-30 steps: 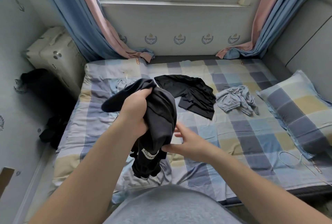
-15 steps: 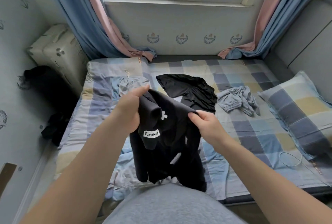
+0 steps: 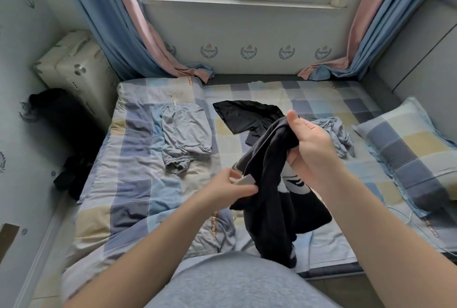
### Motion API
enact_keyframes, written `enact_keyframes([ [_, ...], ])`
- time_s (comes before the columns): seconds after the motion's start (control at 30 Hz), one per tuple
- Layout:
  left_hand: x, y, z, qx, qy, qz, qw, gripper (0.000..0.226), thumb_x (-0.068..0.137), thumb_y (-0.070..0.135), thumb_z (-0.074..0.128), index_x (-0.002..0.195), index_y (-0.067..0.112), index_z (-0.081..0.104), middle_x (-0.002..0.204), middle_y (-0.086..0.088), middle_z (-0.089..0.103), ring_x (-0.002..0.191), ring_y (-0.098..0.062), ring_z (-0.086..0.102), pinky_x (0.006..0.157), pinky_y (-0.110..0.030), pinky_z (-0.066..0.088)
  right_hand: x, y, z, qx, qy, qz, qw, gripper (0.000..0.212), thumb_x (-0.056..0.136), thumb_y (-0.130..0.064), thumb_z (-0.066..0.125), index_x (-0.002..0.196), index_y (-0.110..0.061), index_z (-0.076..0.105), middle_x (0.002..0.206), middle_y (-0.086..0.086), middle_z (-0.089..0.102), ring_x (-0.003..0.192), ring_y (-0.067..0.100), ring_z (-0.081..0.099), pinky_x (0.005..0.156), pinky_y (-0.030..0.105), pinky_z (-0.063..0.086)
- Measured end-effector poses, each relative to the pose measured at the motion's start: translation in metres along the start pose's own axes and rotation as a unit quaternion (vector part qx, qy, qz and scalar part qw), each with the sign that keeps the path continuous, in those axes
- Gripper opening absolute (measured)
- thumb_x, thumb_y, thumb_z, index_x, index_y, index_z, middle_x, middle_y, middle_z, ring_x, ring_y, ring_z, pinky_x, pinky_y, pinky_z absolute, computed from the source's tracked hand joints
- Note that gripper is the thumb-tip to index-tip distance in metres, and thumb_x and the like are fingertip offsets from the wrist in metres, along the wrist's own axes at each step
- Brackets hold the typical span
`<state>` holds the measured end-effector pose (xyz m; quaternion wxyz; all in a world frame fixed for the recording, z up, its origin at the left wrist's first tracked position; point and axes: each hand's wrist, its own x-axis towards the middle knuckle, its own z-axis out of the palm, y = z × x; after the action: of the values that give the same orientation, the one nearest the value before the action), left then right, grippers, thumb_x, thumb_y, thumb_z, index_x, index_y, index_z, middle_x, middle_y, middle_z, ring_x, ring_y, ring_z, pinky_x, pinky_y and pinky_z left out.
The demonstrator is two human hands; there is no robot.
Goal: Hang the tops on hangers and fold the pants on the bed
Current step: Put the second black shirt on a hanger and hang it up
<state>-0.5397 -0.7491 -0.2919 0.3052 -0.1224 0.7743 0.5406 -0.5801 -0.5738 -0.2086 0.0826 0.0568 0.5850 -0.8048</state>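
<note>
At centre right of the frame, above the bed (image 3: 138, 199):

Item 1, black garment (image 3: 267, 208). It is bunched and off the mattress, with white printed marks showing. Its long axis runs steeply down the frame, from the upper bunch at centre right to a loose tail at lower centre, just over the near edge of the bed. Bunched as it is, I cannot tell whether it is a top or pants.

Item 2, right hand (image 3: 311, 144). The fingers (image 3: 291, 119) are curled round the upper bunch of the garment, with the thumb on top. This hand appears to carry the weight, and the cloth hangs below and to the left of it.

Item 3, left hand (image 3: 232, 186). It sits lower and further left. Its fingers (image 3: 244, 190) are closed in a pinch on the garment's left edge, where a pale strip shows. It is the hand nearer the hanging body of the cloth.

Governing relation: the garment's length lies below the right hand and to the right of the left hand. Any spreading would probably draw the left hand leftward, away from the right.

Item 4, grey pants (image 3: 185, 139). They are folded and lie flat at centre left of the bed.

Item 5, black top (image 3: 244, 114). It is spread on the bed beyond the hands and partly hidden by them.

Item 6, grey-blue garment (image 3: 338, 132). It is crumpled behind the right hand, near the pillow (image 3: 408, 149).

No hanger is in view.
</note>
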Motion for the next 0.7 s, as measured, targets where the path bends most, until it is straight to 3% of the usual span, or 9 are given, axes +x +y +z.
enact_keyframes([
  [0.07, 0.010, -0.016, 0.007, 0.057, -0.023, -0.011, 0.998, 0.057, 0.071, 0.050, 0.077, 0.113, 0.016, 0.059, 0.102, -0.005, 0.067, 0.080, -0.016, 0.065, 0.061, -0.026, 0.045, 0.001, -0.006, -0.002, 0.034, -0.015, -0.016, 0.999, 0.055, 0.089, -0.041, 0.067, 0.100, 0.012, 0.056, 0.100, 0.038, 0.058, 0.098, 0.054, 0.055, 0.096, 0.055, 0.049],
  [0.13, 0.015, -0.024, 0.010, 0.040, -0.006, -0.001, 0.999, 0.026, 0.087, 0.029, 0.070, 0.103, 0.011, 0.062, 0.088, -0.006, 0.065, 0.067, -0.013, 0.059, 0.052, -0.018, 0.042, 0.002, -0.008, -0.007, 0.055, -0.040, -0.012, 0.998, 0.081, 0.085, -0.045, 0.077, 0.117, 0.022, 0.044, 0.124, 0.057, 0.036, 0.116, 0.072, 0.039, 0.107, 0.073, 0.033],
  [0.17, 0.016, -0.025, 0.009, 0.002, 0.009, -0.001, 1.000, 0.012, 0.093, 0.020, 0.065, 0.099, 0.011, 0.062, 0.085, -0.007, 0.062, 0.066, -0.015, 0.058, 0.054, -0.017, 0.043, 0.003, -0.008, -0.011, 0.064, -0.046, -0.010, 0.997, 0.086, 0.081, -0.045, 0.080, 0.118, 0.022, 0.042, 0.125, 0.057, 0.034, 0.119, 0.072, 0.038, 0.107, 0.073, 0.032],
  [0.2, 0.018, -0.027, 0.007, -0.047, 0.008, -0.002, 0.999, 0.008, 0.094, 0.019, 0.063, 0.099, 0.012, 0.062, 0.085, -0.008, 0.061, 0.069, -0.018, 0.059, 0.062, -0.021, 0.046, 0.003, -0.009, -0.014, 0.074, -0.035, -0.018, 0.996, 0.080, 0.080, -0.044, 0.081, 0.113, 0.019, 0.046, 0.118, 0.052, 0.044, 0.115, 0.066, 0.046, 0.106, 0.066, 0.040],
  [0.27, 0.020, -0.026, 0.000, -0.151, -0.058, -0.012, 0.987, 0.028, 0.090, 0.037, 0.068, 0.105, 0.015, 0.063, 0.098, -0.003, 0.067, 0.087, -0.023, 0.064, 0.083, -0.032, 0.049, 0.001, -0.011, -0.017, 0.090, -0.016, -0.023, 0.996, 0.050, 0.084, -0.040, 0.072, 0.099, 0.005, 0.055, 0.092, 0.027, 0.058, 0.092, 0.042, 0.061, 0.084, 0.043, 0.058],
  [0.37, 0.021, -0.019, -0.008, -0.271, -0.134, -0.072, 0.950, 0.065, 0.086, 0.069, 0.058, 0.126, 0.018, 0.060, 0.122, -0.002, 0.071, 0.115, -0.025, 0.066, 0.098, -0.043, 0.049, -0.003, -0.001, -0.017, 0.109, -0.060, -0.022, 0.992, 0.033, 0.093, -0.034, 0.054, 0.088, -0.001, 0.055, 0.074, 0.014, 0.061, 0.069, 0.024, 0.063, 0.066, 0.031, 0.057],
  [0.43, 0.023, -0.012, -0.009, -0.316, -0.110, -0.101, 0.937, 0.065, 0.087, 0.072, 0.053, 0.123, 0.018, 0.060, 0.119, -0.002, 0.071, 0.113, -0.024, 0.066, 0.094, -0.041, 0.049, -0.007, 0.005, -0.013, 0.098, -0.079, -0.003, 0.992, 0.039, 0.093, -0.033, 0.055, 0.093, 0.005, 0.056, 0.077, 0.017, 0.062, 0.070, 0.026, 0.065, 0.065, 0.032, 0.058],
  [0.57, 0.039, -0.011, -0.001, -0.399, 0.002, -0.108, 0.910, 0.017, 0.096, 0.036, 0.061, 0.102, 0.020, 0.062, 0.098, -0.001, 0.068, 0.088, -0.017, 0.065, 0.078, -0.031, 0.049, -0.012, 0.014, -0.009, 0.077, -0.119, 0.036, 0.989, 0.067, 0.090, -0.036, 0.065, 0.114, 0.024, 0.048, 0.099, 0.028, 0.055, 0.085, 0.036, 0.062, 0.075, 0.038, 0.060],
  [0.7, 0.046, -0.009, -0.019, -0.466, 0.107, -0.045, 0.877, 0.009, 0.098, 0.015, 0.055, 0.090, 0.018, 0.055, 0.073, 0.000, 0.062, 0.065, -0.014, 0.060, 0.062, -0.027, 0.048, -0.011, 0.026, -0.019, 0.053, -0.058, 0.056, 0.995, 0.037, 0.092, -0.028, 0.058, 0.105, 0.007, 0.058, 0.081, 0.021, 0.065, 0.074, 0.029, 0.069, 0.073, 0.043, 0.062],
])
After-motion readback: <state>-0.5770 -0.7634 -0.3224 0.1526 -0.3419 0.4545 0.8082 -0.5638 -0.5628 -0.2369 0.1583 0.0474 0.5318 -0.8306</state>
